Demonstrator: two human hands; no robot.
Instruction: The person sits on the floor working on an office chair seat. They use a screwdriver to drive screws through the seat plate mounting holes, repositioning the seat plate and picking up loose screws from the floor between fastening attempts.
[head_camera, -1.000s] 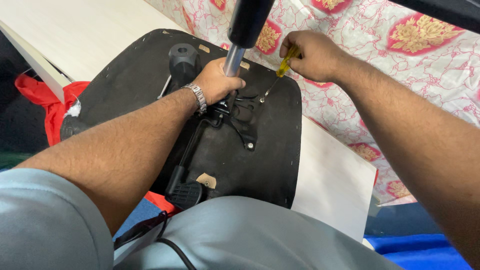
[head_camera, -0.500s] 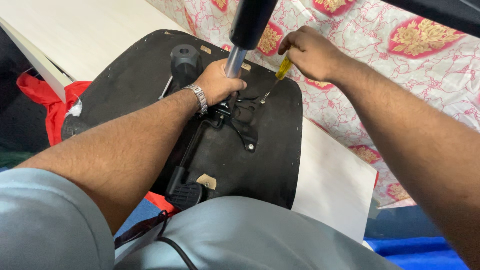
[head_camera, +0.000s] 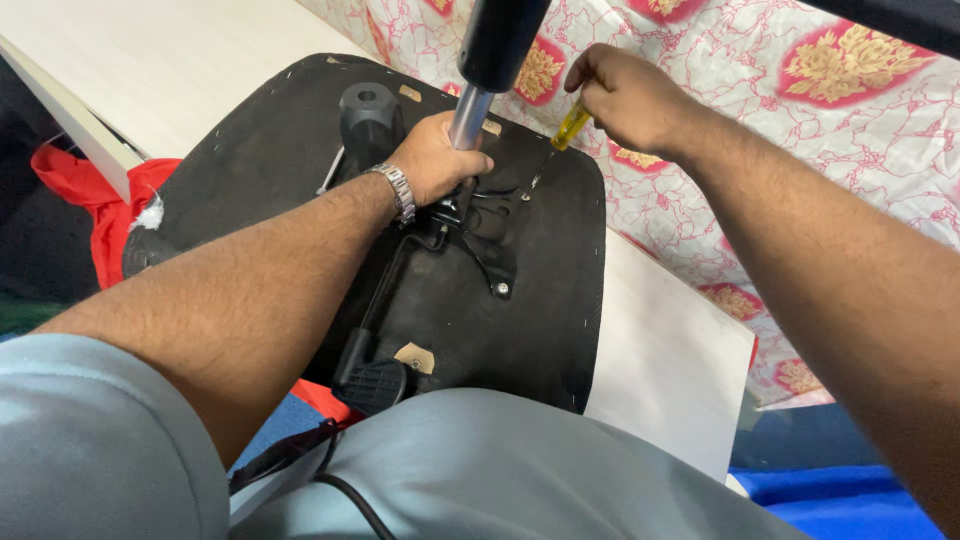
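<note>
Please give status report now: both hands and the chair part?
Left hand grips shiny metal column. Right hand holds yellow-handled screwdriver on upturned black seat underside. Nothing blocking.

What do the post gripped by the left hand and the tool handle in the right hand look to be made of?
The shiny silver cylindrical post in the left hand looks like polished metal, given its bright reflections. The translucent yellow screwdriver handle in the right hand is probably clear-tinted plastic.

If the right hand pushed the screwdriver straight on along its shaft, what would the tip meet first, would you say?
The right hand angles the yellow-handled screwdriver down-left, so its tip would probably meet the black metal bracket on the upturned seat underside first; depth is unclear.
</note>
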